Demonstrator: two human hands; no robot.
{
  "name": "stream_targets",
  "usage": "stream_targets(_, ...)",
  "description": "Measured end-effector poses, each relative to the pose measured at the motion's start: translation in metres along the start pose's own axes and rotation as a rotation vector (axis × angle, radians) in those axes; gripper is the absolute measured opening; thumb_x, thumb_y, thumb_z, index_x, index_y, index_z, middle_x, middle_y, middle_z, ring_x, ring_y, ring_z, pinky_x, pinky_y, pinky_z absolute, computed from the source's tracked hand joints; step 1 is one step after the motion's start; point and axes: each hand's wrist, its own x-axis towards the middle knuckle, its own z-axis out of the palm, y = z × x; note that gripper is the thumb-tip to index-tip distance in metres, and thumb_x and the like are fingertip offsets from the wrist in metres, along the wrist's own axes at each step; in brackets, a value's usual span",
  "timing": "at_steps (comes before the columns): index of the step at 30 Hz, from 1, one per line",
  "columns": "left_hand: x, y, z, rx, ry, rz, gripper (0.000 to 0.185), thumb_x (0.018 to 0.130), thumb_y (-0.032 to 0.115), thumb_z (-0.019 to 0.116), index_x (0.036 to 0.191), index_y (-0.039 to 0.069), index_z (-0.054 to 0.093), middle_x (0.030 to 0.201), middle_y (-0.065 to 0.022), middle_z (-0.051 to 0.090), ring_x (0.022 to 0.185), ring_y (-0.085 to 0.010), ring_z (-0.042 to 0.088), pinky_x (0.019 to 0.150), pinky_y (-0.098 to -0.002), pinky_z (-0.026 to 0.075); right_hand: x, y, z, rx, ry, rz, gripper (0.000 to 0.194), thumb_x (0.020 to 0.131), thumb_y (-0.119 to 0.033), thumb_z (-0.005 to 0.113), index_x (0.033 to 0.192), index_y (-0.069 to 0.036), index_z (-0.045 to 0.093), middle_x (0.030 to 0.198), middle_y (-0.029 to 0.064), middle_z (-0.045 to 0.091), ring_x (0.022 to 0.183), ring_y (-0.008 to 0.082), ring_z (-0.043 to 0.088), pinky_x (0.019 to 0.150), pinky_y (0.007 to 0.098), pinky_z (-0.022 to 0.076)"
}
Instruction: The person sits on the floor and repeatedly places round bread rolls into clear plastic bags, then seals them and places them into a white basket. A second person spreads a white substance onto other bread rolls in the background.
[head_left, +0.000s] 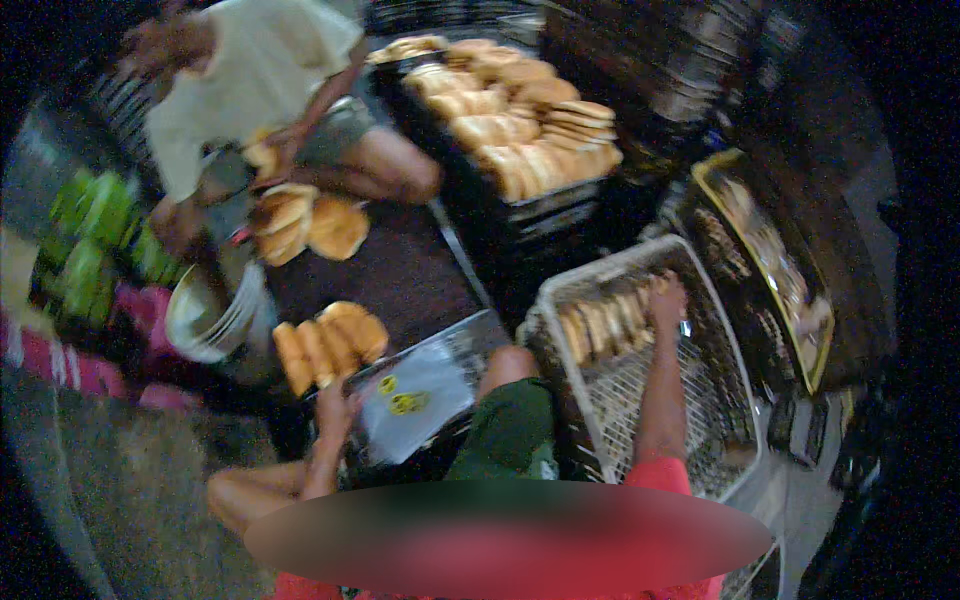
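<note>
My right hand (664, 301) reaches into a pale plastic crate (550, 289) and touches the end of a row of flat bread pieces (604, 326) standing on edge. Blur hides whether its fingers grip one. Close to the near edge of a dark work surface (405, 259), my left hand (335, 406) is beside several golden buns (330, 341) set in a row. Whether it holds anything is unclear. Right of that hand lies a stack of clear plastic bags (431, 416) with yellow print.
Across the surface, a person (251, 82) works beside split bread (307, 225). A white bucket (187, 319) stands at left, near green bundles (94, 232). Behind is a dark crate heaped with bread (495, 112). A yellow-rimmed container (776, 277) sits at right.
</note>
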Motion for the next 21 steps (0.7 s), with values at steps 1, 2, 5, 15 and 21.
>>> stream_targets(1,-0.003,0.003,-0.004,0.054,0.053,0.059,0.032,0.075,0.022,0.073,0.104,0.01,0.069,0.086,-0.0179,0.069,0.076,-0.0365,0.065,0.072,-0.0459,0.05,-0.015,-0.019,-0.007,-0.095,0.073,-0.02,0.069,0.091,-0.05,0.057,0.146,-0.013,0.039,0.146,0.0167,0.042,0.133,0.0396,0.039,0.103,0.0592,0.0362)
stream_targets(2,-0.006,0.004,-0.008,0.216,-0.012,0.055,0.024,0.08,0.027,0.068,0.099,0.014,0.072,0.086,-0.0145,0.069,0.08,-0.0338,0.065,0.082,-0.0464,0.046,-0.031,-0.044,-0.018,-0.183,0.157,-0.041,0.068,0.091,-0.05,0.056,0.147,-0.015,0.039,0.147,0.0163,0.041,0.133,0.0391,0.038,0.102,0.061,0.0353)
stream_targets(5,-0.014,0.006,-0.012,0.311,0.182,0.257,0.021,0.092,0.026,0.056,0.094,0.01,0.07,0.084,-0.0123,0.069,0.089,-0.0315,0.065,0.085,-0.0487,0.044,-0.08,-0.149,-0.055,-0.106,0.266,-0.364,0.058,0.089,-0.045,0.062,0.137,-0.016,0.05,0.132,0.0166,0.052,0.125,0.0377,0.046,0.099,0.0554,0.0383)
stream_targets(15,-0.01,-0.004,-0.078,-0.935,0.24,-0.346,0.021,0.096,0.022,0.06,0.092,0.001,0.06,0.071,-0.0056,0.064,0.066,-0.0176,0.063,0.06,-0.0336,0.05,-0.414,-0.411,0.001,0.203,-0.608,-0.997,0.069,0.076,-0.057,0.071,0.122,-0.006,0.06,0.111,0.0195,0.068,0.099,0.0336,0.068,0.083,0.0455,0.0547)
stream_targets(21,-0.032,-0.024,-0.089,-1.733,0.225,-0.601,0.021,0.099,0.026,0.058,0.094,0.006,0.061,0.071,-0.0031,0.063,0.062,-0.0182,0.065,0.054,-0.0299,0.051,-0.33,-0.373,0.044,0.493,-0.863,-0.778,0.051,0.074,-0.022,0.073,0.115,0.004,0.06,0.09,0.0202,0.07,0.087,0.0285,0.07,0.079,0.0422,0.0557)
